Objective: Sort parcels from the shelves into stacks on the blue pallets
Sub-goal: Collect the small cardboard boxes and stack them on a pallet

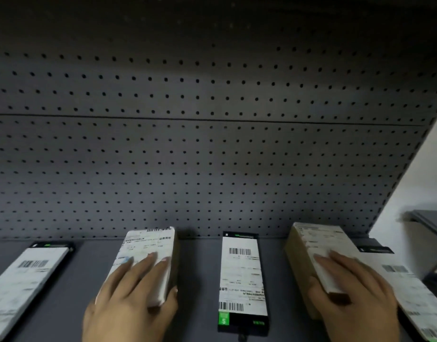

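Observation:
Several long parcels lie on a dark grey shelf (200,280). My left hand (131,299) grips a white-labelled box (150,245), fingers over its top and thumb at its right side. My right hand (353,297) grips a brown cardboard box (303,243) with a white label, thumb on its left side and fingers across the top. Between them lies a black parcel (242,275) with a barcode label and a green corner mark. No blue pallet is in view.
Another black parcel (22,280) with a white label lies at the far left. A further labelled parcel (407,285) lies at the right, partly under my right hand. A perforated grey back panel (212,144) rises behind the shelf. A white wall (422,181) shows at the right.

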The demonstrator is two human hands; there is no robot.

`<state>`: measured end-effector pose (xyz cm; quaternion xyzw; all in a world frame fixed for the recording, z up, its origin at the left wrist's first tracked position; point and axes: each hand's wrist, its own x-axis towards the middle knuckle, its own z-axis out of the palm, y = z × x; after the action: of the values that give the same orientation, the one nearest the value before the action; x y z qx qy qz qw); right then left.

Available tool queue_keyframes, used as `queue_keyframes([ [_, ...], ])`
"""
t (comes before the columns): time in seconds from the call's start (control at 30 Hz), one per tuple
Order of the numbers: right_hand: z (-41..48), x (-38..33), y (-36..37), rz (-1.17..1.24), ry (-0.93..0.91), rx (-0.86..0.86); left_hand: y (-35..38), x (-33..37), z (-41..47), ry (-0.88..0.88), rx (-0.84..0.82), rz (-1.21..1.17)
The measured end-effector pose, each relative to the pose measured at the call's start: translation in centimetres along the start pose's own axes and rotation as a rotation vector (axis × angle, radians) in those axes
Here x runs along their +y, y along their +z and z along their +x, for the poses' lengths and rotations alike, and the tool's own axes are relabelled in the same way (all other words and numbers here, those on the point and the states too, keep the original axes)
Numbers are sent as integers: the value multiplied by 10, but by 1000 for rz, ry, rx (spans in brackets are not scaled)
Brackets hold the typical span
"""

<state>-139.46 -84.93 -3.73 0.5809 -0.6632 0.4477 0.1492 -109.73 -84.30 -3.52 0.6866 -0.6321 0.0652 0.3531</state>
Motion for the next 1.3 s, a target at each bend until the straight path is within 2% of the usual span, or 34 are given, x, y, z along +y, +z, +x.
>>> queue_keyframes([
  [0.23, -2, -83, 10, 224, -119, 65, -41, -31, 2, 77, 249, -26],
  [0.4, -35, -175, 29, 360, -164, 35, -106, -106, -13, 78, 412, 54],
  [0.53, -76, -271, 39, 453, -184, -7, -172, -189, -38, 62, 464, 160],
  [0.73, -168, -439, 53, 639, -272, -128, -295, -314, -91, -121, 496, 300],
  [0.9, -242, -573, 64, 785, -357, -199, -389, -411, -135, -309, 448, 470],
  [1.1, -308, -708, 81, 871, -474, -340, -463, -517, -181, -439, 488, 586],
  [1.3, -371, -844, 119, 987, -542, -431, -517, -623, -200, -555, 553, 604],
])
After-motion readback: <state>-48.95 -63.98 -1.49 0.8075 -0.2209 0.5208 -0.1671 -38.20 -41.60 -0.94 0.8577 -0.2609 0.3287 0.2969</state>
